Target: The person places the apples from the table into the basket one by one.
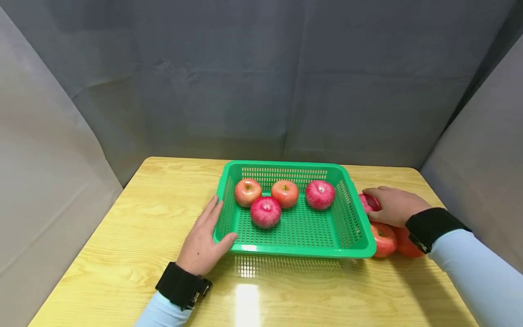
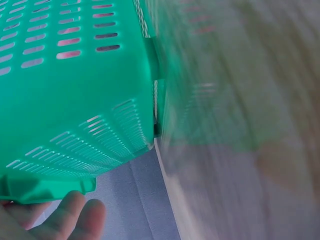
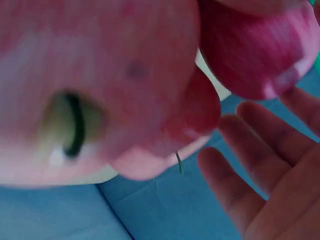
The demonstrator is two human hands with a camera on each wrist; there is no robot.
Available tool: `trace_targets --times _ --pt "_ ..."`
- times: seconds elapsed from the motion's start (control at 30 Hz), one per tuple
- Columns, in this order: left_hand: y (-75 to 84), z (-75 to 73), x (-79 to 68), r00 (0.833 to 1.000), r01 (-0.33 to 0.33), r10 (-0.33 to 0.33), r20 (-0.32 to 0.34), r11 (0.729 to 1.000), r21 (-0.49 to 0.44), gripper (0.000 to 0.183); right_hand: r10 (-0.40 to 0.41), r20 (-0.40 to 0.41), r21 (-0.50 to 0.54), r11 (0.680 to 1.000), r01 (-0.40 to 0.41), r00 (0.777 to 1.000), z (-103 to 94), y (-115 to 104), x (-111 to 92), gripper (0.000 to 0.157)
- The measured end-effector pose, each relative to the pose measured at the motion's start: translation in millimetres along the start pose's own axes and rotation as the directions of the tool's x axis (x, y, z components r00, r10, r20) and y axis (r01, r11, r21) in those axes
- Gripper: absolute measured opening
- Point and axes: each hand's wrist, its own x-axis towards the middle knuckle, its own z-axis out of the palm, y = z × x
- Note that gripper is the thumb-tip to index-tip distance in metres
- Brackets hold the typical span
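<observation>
Dark grey cloth (image 1: 216, 81) hangs behind a wood-grain desk (image 1: 122, 254), with pale panels (image 1: 45, 150) off toward 9 and 3. Green basket (image 1: 286, 250) sits on the desk, so call its middle the clock centre, seen from the head view. Inside it there's a blush apple (image 1: 248, 192) around 10, a second blush apple (image 1: 284, 194) just shy of 12, a deep-pink fruit (image 1: 320, 194) at 2 and another deep-pink one (image 1: 265, 212) at 9.

Left hand (image 1: 200, 254) is over at 8, fingers stretched out flat against the basket's rim, not wrapped round anything. Right hand (image 1: 396, 206) is just outside the wall at 3, pinching one more pink fruit (image 3: 250, 50) between thumb and finger, while the other fingers spread loose. Can't tell if that fruit is off the desk. Two red apples, a nearer one (image 1: 383, 239) and a farther one (image 1: 408, 245), sit between 3 and 4, right below that hand.

Handling-wise, I'd guess the fruit is firm, middling in weight and a bit slick, since the skins look glossy. Real ones would probably bruise if dropped. Best hold is probably thumb and fingers on opposite sides at the widest part, not up by the stem. Basket looks like light, slightly bendy plastic that'd slide easily, so its rim seems the spot to steady it.
</observation>
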Motion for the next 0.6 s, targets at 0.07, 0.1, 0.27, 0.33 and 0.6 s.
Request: trace_targets --times 0.07,0.1,0.27,0.33,0.6 --pt "-0.4 0.3 0.4 1.000 0.000 0.000 -0.002 1.000 -0.003 0.081 -0.002 0.007 0.000 1.000 0.002 1.000 4.0 -1 4 0.079" --pt "-0.3 0.2 0.2 1.000 0.003 -0.003 -0.001 1.000 -0.005 0.081 -0.001 0.011 0.003 1.000 0.001 1.000 5.6 -2 5 0.080" --pt "-0.7 -2.7 1.6 1.000 0.021 -0.021 0.001 1.000 -0.010 0.081 0.004 0.017 0.010 1.000 -0.004 1.000 5.0 -7 13 0.087" --pt "-0.9 -2.8 2.4 1.000 0.024 -0.024 0.001 1.000 -0.012 0.081 0.006 0.016 0.008 1.000 -0.006 1.000 5.1 -8 16 0.089" --pt "0.6 -1.1 0.9 0.998 0.051 -0.049 0.031 0.997 -0.065 0.082 0.025 0.039 0.049 0.998 -0.027 0.999 16.1 -5 19 0.090"
